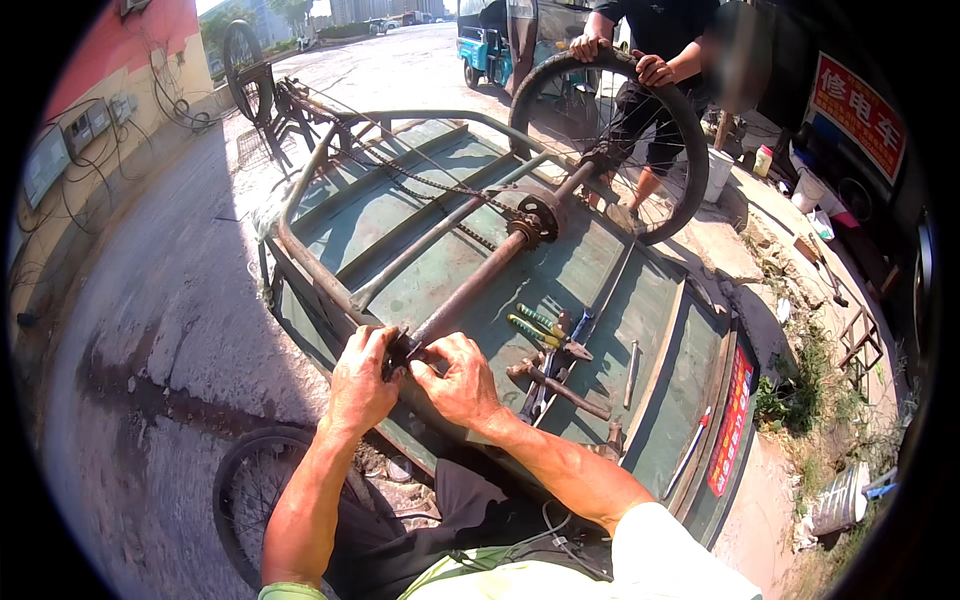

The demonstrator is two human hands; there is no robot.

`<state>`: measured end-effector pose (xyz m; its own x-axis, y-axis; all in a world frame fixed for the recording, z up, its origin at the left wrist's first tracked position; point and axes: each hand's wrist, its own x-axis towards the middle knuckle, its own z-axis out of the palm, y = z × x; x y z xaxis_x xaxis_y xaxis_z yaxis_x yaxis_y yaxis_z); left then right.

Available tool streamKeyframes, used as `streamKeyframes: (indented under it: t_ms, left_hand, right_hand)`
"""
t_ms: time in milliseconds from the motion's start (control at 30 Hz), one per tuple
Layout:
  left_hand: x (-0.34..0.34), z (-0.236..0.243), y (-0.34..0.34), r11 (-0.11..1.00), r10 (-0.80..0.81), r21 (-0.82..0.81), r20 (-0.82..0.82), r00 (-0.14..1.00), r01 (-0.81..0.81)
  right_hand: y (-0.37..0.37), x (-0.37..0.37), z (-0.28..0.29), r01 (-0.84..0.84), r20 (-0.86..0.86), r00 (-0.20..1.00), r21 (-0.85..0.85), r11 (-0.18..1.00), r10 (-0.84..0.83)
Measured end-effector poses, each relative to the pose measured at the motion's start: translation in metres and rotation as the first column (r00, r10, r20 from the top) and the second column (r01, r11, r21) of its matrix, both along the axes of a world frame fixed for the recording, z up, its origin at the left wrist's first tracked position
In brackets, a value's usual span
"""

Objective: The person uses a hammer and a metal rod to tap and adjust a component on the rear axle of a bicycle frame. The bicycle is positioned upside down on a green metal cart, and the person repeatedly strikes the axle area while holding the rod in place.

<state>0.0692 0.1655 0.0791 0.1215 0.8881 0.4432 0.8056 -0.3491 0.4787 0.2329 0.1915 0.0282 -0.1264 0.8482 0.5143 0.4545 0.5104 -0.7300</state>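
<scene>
An upturned green tricycle cart bed (390, 262) lies before me, with a rusty axle (468, 287) running across its underside. At the axle's near end sits a dark, greasy fitting (402, 347). My left hand (362, 385) closes its fingers on the left of that fitting. From the other side my right hand (455, 380) pinches it; the fingers partly hide its shape. Farther along the axle are a sprocket (537, 218) and a chain (425, 182). Pliers with green-yellow handles (545, 328), a hammer (560, 388) and a metal rod (631, 374) lie on the panel.
Across the cart, another person's hands (620, 58) rest on a mounted wheel (690, 130). A loose wheel (232, 500) lies by my left leg. A red-handled screwdriver (690, 450) is at the right panel edge. Weeds (800, 400) and a white bucket (718, 172) stand right.
</scene>
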Motion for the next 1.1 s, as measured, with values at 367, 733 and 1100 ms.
streamKeyframes:
  t_ms: [367,733,1100]
  left_hand:
    - [0.000,0.001,-0.002,1.000,-0.019,0.010,-0.004,1.000,0.019]
    - [-0.001,0.000,-0.001,0.999,-0.017,0.028,-0.022,1.000,0.018]
    - [-0.002,-0.001,-0.001,1.000,0.001,-0.001,-0.010,1.000,-0.001]
  right_hand:
    - [-0.002,-0.002,0.003,0.073,0.064,0.994,0.164,0.984,-0.084]
    - [-0.006,0.004,0.014,0.077,0.123,0.985,0.318,0.945,-0.122]
    - [-0.005,0.003,0.011,0.066,0.159,0.981,0.272,0.960,-0.112]
